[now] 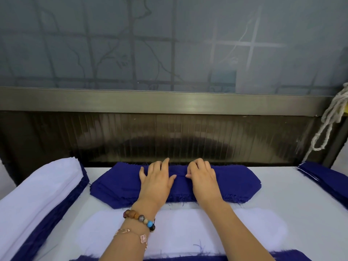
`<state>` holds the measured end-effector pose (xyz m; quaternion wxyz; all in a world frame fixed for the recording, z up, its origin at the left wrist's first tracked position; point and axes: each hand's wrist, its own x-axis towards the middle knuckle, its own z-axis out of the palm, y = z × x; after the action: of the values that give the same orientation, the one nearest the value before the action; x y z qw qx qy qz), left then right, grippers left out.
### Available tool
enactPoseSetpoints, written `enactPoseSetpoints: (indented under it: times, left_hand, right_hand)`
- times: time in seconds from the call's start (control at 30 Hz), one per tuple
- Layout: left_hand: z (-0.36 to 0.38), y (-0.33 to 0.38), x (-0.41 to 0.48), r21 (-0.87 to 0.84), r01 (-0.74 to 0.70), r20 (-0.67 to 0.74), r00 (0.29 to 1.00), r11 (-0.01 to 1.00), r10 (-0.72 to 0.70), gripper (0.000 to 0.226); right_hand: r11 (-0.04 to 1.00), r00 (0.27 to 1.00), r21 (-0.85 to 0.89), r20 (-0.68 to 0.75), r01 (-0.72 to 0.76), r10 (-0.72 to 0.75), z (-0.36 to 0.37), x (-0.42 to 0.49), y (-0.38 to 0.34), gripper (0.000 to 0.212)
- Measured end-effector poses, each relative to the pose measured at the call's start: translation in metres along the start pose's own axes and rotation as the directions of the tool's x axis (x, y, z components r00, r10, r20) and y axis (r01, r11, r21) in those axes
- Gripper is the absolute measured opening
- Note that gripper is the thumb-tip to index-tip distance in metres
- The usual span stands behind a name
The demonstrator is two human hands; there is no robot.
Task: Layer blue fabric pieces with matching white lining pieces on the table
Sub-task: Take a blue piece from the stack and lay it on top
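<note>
blue fabric stack [235, 181]: far centre of table [301, 194], under both hands
left hand [156, 178]: flat, fingers straight, pressing stack
right hand [204, 178]: fingers curled on stack, grasp unclear
white lining piece [188, 230]: near side, under forearms

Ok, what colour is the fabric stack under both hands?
Dark blue; the fabric stack shows best in the head view.

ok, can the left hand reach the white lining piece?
Likely yes: the left hand rests on the blue fabric stack; the white lining piece lies bare just nearer, nothing on it.
</note>
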<state>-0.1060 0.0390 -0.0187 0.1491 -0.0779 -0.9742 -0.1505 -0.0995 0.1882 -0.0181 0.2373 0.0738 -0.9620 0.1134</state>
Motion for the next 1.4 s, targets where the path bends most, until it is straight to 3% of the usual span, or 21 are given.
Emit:
enactPoseSetpoints:
  times: [0.1, 0.27, 0.43, 0.57, 0.67, 0.93, 1.07, 1.2, 1.3, 1.4]
  left_hand:
    - [-0.002, -0.001, 0.000, 0.024, -0.010, 0.011, 1.000, 1.000, 0.009, 0.051]
    - [-0.006, -0.002, 0.000, -0.046, -0.072, -0.014, 0.997, 0.996, 0.071, 0.016]
    - [-0.011, -0.002, 0.003, 0.014, -0.103, -0.069, 0.992, 0.995, 0.104, 0.026]
    - [-0.011, -0.002, 0.001, -0.041, -0.089, -0.101, 0.991, 0.995, 0.085, 0.018]
    - [-0.010, -0.003, 0.002, -0.021, -0.092, -0.039, 0.995, 0.996, 0.091, 0.034]
    - [-0.006, -0.003, 0.001, 0.022, -0.208, -0.107, 0.972, 0.978, 0.210, 0.033]
    - [-0.009, 0.001, -0.001, -0.026, -0.258, -0.156, 0.955, 0.966, 0.251, 0.020]
    - [-0.017, -0.002, 0.001, -0.035, -0.229, -0.188, 0.958, 0.973, 0.219, 0.012]
    - [-0.022, -0.008, 0.003, 0.028, -0.153, -0.050, 0.987, 0.988, 0.154, 0.020]
    - [-0.031, -0.020, 0.009, 0.104, -0.116, 0.072, 0.991, 0.988, 0.109, 0.030]
  right_hand:
    - [1.000, 1.000, 0.014, 0.010, 0.011, -0.011, 0.001, 0.000, 0.001, 0.005]
    - [0.998, 0.997, 0.045, 0.056, 0.054, -0.056, -0.001, -0.001, 0.005, 0.008]
    - [0.996, 0.997, 0.084, 0.057, 0.042, -0.047, -0.004, -0.001, 0.006, 0.007]
    - [0.997, 0.995, 0.070, 0.097, -0.012, 0.005, -0.006, 0.000, 0.007, 0.035]
    - [1.000, 0.993, -0.007, 0.115, -0.002, 0.003, -0.005, -0.001, 0.009, 0.042]
    - [0.997, 0.993, -0.010, -0.086, 0.076, -0.077, -0.007, -0.005, 0.004, 0.017]
    - [0.995, 0.985, -0.015, -0.143, 0.094, -0.095, -0.010, -0.004, 0.005, 0.014]
    - [1.000, 0.999, -0.022, -0.036, -0.008, 0.008, -0.012, -0.004, 0.010, 0.021]
    - [0.997, 0.992, -0.031, 0.101, -0.069, 0.072, -0.018, 0.001, 0.015, 0.028]
    - [0.994, 0.967, -0.106, 0.251, -0.013, 0.039, -0.036, 0.012, 0.035, 0.027]
